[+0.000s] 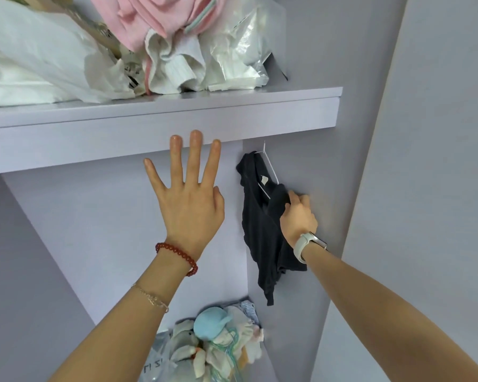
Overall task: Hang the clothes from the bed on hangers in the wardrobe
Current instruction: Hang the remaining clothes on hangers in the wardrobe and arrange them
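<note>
Under wardrobe shelf point(160, 125), left hand point(189, 199) splays flat; right hand point(298, 216) pinches black garment point(262, 232).

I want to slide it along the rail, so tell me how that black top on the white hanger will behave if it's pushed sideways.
The black top looks thin and floppy: it hangs in loose folds, so it would probably swing and bunch rather than move as one piece. It sits unevenly on the white hanger, so it may slip off. The right hand gripping its shoulder suggests it needs steadying.

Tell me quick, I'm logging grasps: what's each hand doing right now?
Left hand: open, fingers spread straight, holding nothing.
Right hand: fingers curled on the black garment hanging from the white hanger.
</note>
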Available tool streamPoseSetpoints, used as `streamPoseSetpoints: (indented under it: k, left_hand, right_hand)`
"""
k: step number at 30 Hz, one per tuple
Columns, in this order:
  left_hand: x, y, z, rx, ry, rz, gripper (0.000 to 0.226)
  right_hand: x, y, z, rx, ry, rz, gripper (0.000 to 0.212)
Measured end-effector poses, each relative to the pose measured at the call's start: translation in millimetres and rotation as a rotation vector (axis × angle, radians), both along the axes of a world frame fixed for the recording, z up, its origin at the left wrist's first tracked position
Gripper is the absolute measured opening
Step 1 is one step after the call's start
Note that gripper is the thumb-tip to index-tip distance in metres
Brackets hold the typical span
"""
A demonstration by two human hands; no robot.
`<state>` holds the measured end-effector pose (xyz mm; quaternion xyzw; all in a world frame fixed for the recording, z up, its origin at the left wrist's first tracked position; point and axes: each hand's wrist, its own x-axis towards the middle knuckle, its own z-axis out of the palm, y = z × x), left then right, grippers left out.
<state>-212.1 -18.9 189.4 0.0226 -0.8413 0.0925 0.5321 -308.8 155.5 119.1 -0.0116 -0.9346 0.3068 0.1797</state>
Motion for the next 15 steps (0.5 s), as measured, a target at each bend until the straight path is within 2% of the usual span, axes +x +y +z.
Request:
streamPoseSetpoints:
  k: [3,8,12,15]
  left_hand:
    - [6,1,0,0.040,-0.023,-0.095,0.074]
    - [30,9,-32,0.183,-0.115,-0.286,0.058]
    - [62,26,-89,0.205,-0.316,-0.409,0.052]
    - [102,50,-143,0.221,-0.578,-0.530,0.052]
  right_hand:
    - [21,4,-3,0.056,0.070,0.033,0.049]
    - [89,20,-16,0.185,0.222,0.054,0.048]
    - [176,46,-56,0.301,0.217,-0.011,0.052]
    - [255,74,-100,0.336,0.152,-0.093,0.048]
